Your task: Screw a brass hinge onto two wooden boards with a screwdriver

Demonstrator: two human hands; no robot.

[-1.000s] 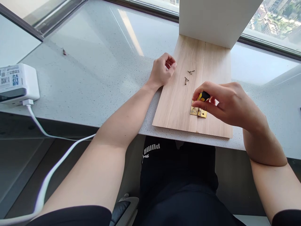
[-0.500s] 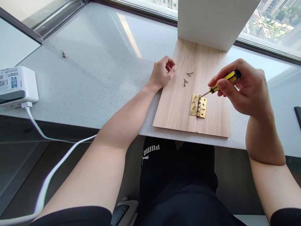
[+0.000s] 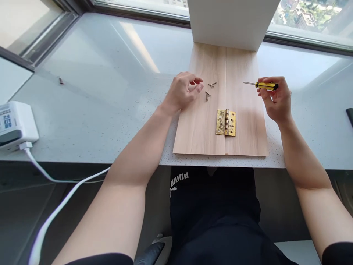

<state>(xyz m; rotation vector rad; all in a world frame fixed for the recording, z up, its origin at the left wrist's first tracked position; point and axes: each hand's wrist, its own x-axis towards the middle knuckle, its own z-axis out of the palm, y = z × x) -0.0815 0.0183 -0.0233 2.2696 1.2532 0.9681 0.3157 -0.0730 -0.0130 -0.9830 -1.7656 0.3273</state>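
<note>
A yellow-and-black screwdriver [image 3: 266, 85] is held in my right hand [image 3: 278, 101], its shaft pointing left above the wooden boards [image 3: 198, 136]. My left hand [image 3: 183, 90] hovers or rests by the left board's edge, fingers loosely curled and apart, with nothing visible in them. Just to its right lie several small screws [image 3: 207, 96] in two little groups. A worn brass hinge [image 3: 231, 124] lies opened flat across the seam between the two boards, nearer to me. Holes show in its right leaf; dark spots mark its left leaf, and I cannot tell whether screws fill them.
The boards lie on a speckled pale counter [image 3: 110, 110] by the windows. At their far end stands a tall white box-like block [image 3: 223, 24]. A white charger [image 3: 20, 123] with a thick cable [image 3: 63, 209] sits at left. A dark object [image 3: 350, 115] is at the right edge.
My right hand has drawn the screwdriver's tip up and away from the hinge, and the shaft now lies nearly level. My left fingers have opened a little. The view has shifted slightly.
</note>
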